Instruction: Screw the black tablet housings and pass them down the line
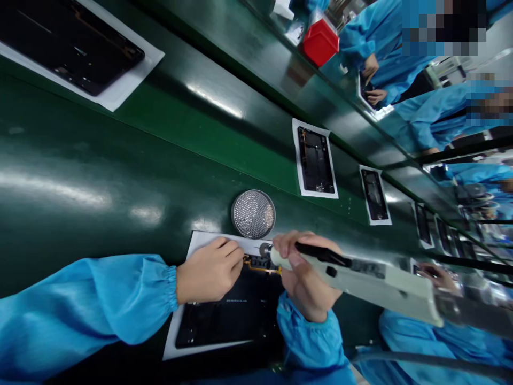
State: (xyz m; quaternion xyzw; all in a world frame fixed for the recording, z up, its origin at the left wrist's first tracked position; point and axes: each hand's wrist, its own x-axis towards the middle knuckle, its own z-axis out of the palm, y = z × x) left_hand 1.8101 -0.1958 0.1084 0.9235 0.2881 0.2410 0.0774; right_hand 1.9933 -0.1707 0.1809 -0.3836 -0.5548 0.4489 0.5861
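Observation:
My right hand (308, 272) is wrapped round a pale electric screwdriver (360, 283), its metal tip end over the top edge of a black device housing (232, 315). The housing lies on a white sheet (174, 337) in front of me. My left hand (212, 270) rests on the housing's upper left part, its fingers bent together near an orange flex strip; whether they pinch anything is hidden. Just beyond the sheet stands a round metal dish (253, 214) with a dimpled surface and small screws at its right side. The screwdriver's very tip is too small to make out.
Further housings on white sheets lie along the green belt, one at upper left (76, 45), another right of centre (316, 160), several more beyond. A red bin (320, 43) stands across the line. People in blue sleeves work opposite and at the right.

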